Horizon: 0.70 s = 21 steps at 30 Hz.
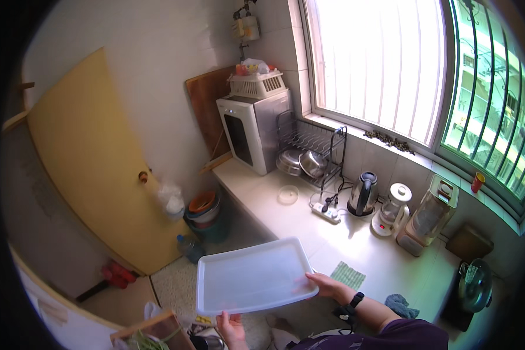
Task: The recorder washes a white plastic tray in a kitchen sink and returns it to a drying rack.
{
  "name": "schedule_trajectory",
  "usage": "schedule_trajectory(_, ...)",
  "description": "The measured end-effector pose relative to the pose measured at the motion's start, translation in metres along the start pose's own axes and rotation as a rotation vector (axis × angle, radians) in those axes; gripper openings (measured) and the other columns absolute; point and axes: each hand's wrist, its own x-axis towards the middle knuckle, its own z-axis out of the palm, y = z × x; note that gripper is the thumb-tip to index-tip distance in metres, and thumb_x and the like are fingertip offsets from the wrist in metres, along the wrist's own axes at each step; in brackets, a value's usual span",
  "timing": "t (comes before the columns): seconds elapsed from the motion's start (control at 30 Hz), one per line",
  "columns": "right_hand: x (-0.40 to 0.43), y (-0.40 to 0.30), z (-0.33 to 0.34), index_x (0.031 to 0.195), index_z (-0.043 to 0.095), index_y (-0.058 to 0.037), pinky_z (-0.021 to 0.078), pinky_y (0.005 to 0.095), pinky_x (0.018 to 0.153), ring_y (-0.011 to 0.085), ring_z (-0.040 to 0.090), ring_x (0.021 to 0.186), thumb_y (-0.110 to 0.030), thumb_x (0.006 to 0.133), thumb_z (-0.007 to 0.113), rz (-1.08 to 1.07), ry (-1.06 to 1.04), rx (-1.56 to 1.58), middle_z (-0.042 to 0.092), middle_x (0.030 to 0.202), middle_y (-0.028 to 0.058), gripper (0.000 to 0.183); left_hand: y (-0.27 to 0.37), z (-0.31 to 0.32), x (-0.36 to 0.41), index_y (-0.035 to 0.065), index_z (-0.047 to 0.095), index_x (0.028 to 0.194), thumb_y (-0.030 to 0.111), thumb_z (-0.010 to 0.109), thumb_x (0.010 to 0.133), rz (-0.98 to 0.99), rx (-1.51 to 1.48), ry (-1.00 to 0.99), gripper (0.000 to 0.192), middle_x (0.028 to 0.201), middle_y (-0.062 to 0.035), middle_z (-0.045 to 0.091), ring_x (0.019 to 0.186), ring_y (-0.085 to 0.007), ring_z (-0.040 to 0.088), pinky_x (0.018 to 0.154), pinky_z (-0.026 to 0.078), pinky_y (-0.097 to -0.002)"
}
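A translucent white plastic tray or lid point(253, 275) with a raised rim is held out in front of me, over the floor beside the counter. My left hand point(231, 328) grips its near left edge, thumb on the rim and fingers partly behind it. At the right corner my right hand point(326, 285) holds it, the fingers showing faintly through the plastic. A dark band is on the right wrist. Just beyond that hand, a green patterned cloth point(349, 275) lies on the counter.
The pale counter point(256, 192) carries an electric kettle point(363, 194), a glass kettle point(390, 212), a power strip point(326, 213), a wire dish rack point(310, 144) and a white cabinet appliance point(249, 131). Stacked buckets point(203, 214) and a water bottle point(191, 248) stand by the yellow door point(96, 153). A wooden box point(157, 334) is at lower left.
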Motion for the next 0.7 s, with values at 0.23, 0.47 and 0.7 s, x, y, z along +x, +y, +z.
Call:
schedule_trajectory(0.23,0.086,-0.07,0.004,0.119,0.037,-0.0098,0.0502,0.0411,0.07,0.0303,0.053,0.095,-0.037,0.089,0.032,-0.294,0.342,0.215,0.049,0.11,0.016,0.041,-0.02,0.098,0.18,0.0079,0.045,0.108,0.003,0.042,0.084,-0.208,0.065,-0.127,0.025,0.101,-0.0067,0.054,0.084,-0.0188,0.057,0.068,0.051,-0.0304)
schedule_trajectory(0.47,0.138,-0.105,-0.013,0.125,0.026,-0.0153,0.0476,0.044,0.075,0.0337,0.056,0.089,-0.024,0.092,0.025,-0.722,0.51,0.375,0.045,0.114,0.0188,0.034,-0.081,0.18,0.321,0.0088,0.046,0.107,0.005,0.045,0.084,-0.432,0.163,-0.394,0.023,0.101,-0.0057,0.055,0.083,-0.0185,0.058,0.069,0.051,-0.0294)
schedule_trajectory(0.7,0.194,-0.158,-0.065,0.127,0.023,-0.0155,0.0494,0.0426,0.073,0.0314,0.056,0.088,-0.022,0.092,0.023,-0.907,0.65,0.439,0.045,0.115,0.0173,0.036,-0.164,0.255,0.431,0.0047,0.049,0.1,0.003,0.045,0.084,-0.61,0.185,-0.557,0.017,0.096,-0.0073,0.055,0.084,-0.0196,0.056,0.073,0.05,-0.0307)
